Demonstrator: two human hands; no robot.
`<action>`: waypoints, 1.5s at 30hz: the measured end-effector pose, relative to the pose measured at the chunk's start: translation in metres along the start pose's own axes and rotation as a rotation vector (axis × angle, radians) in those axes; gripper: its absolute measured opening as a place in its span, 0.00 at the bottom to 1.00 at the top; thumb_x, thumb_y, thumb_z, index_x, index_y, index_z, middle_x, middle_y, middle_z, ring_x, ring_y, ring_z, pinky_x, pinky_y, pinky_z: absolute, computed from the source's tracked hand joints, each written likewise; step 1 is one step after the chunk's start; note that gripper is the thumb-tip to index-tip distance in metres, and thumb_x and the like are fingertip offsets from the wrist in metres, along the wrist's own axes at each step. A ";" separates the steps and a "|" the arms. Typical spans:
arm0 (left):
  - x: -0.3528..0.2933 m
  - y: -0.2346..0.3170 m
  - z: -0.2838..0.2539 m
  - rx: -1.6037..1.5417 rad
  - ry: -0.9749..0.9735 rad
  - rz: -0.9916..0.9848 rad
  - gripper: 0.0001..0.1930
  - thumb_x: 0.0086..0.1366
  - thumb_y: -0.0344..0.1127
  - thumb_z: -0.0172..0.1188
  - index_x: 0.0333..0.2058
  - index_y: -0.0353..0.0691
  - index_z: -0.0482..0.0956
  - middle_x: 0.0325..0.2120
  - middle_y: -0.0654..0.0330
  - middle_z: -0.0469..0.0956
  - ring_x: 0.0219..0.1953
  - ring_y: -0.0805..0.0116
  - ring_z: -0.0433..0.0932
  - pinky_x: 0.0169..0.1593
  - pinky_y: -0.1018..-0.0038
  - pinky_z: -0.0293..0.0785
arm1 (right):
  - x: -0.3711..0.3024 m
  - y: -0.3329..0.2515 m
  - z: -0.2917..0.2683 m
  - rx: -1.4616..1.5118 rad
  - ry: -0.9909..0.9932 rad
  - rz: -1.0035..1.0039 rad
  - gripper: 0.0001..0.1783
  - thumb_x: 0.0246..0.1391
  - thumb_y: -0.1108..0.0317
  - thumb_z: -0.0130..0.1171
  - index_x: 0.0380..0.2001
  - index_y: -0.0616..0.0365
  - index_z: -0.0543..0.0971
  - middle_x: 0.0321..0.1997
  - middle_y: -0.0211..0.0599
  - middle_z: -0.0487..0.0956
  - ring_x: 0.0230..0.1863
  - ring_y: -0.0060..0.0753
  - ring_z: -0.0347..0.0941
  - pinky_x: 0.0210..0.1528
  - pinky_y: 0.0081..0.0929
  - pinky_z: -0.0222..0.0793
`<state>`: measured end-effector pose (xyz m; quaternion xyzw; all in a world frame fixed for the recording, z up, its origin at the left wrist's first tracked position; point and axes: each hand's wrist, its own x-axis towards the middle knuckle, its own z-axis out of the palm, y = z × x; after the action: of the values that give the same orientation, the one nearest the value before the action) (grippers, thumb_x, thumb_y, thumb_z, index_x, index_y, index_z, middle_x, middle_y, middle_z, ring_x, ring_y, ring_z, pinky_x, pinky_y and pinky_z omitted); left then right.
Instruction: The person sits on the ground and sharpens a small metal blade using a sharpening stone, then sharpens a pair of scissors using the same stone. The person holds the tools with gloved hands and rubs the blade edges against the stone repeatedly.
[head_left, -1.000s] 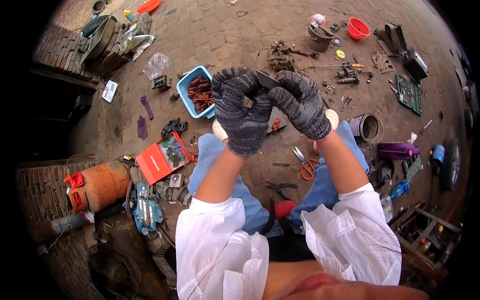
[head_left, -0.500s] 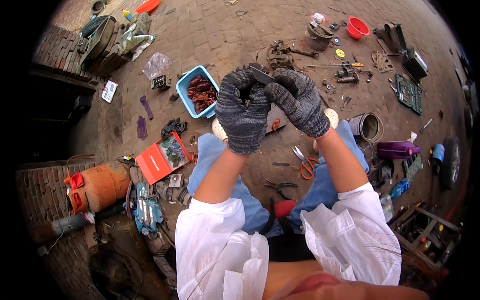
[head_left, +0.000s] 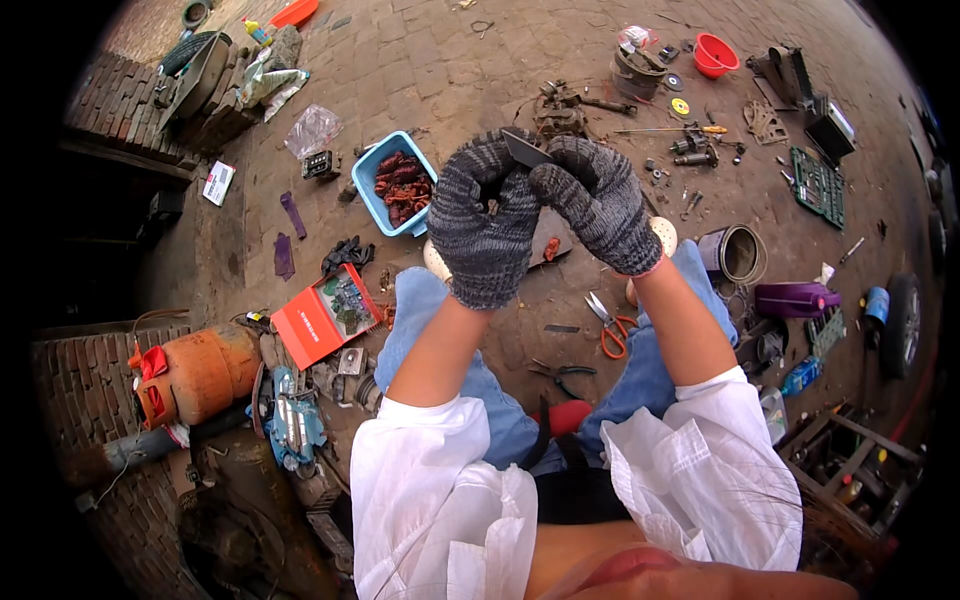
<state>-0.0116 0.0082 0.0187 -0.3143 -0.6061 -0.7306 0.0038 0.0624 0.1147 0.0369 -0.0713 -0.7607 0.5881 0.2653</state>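
Note:
Both hands wear grey-and-black knitted gloves and meet above the ground in front of me. Between them is a small dark flat strip (head_left: 525,151), pinched at its edges. My left hand (head_left: 484,225) curls its fingers round one side of it. My right hand (head_left: 597,205) has its thumb pressed against the other side. Below, partly behind the gloves, a small orange-red piece (head_left: 551,249) lies on a dark flat sheet. A similar dark strip (head_left: 562,328) lies on the ground between my legs, close to orange-handled scissors (head_left: 613,330) and pliers (head_left: 562,377).
Left of my hands stands a blue basin (head_left: 370,180) holding reddish-brown coiled parts. An open red box (head_left: 308,320) with small pieces sits nearer. An orange gas cylinder (head_left: 205,372) lies at the left. To the right are a metal can (head_left: 733,254), a purple jug (head_left: 795,299) and a green tool case (head_left: 817,188).
The dark strip is tilted slightly differently between the gloves, and the left fingers have shifted a little. Everything else looks the same.

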 end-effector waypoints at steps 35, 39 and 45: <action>0.014 -0.009 0.013 0.084 0.039 0.076 0.06 0.53 0.20 0.48 0.31 0.32 0.70 0.25 0.59 0.73 0.27 0.73 0.70 0.33 0.79 0.67 | 0.008 0.005 0.030 0.130 0.330 0.023 0.07 0.46 0.71 0.56 0.28 0.64 0.76 0.24 0.34 0.75 0.22 0.17 0.68 0.21 0.19 0.63; 0.015 -0.004 0.014 0.067 0.010 0.025 0.06 0.53 0.20 0.48 0.31 0.33 0.70 0.25 0.60 0.73 0.27 0.75 0.70 0.33 0.80 0.68 | 0.005 0.024 0.026 0.023 0.297 -0.017 0.10 0.48 0.68 0.55 0.34 0.62 0.76 0.29 0.31 0.76 0.29 0.17 0.68 0.30 0.16 0.64; 0.016 0.011 0.022 -0.271 -0.003 -0.225 0.04 0.56 0.24 0.51 0.32 0.33 0.71 0.27 0.62 0.74 0.30 0.79 0.70 0.33 0.82 0.68 | 0.008 0.038 0.024 0.189 0.218 0.064 0.19 0.40 0.75 0.55 0.40 0.57 0.73 0.32 0.35 0.74 0.32 0.31 0.72 0.35 0.24 0.68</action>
<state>-0.0100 0.0304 0.0374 -0.2433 -0.5333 -0.8010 -0.1212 0.0360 0.1088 0.0003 -0.1334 -0.6659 0.6541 0.3331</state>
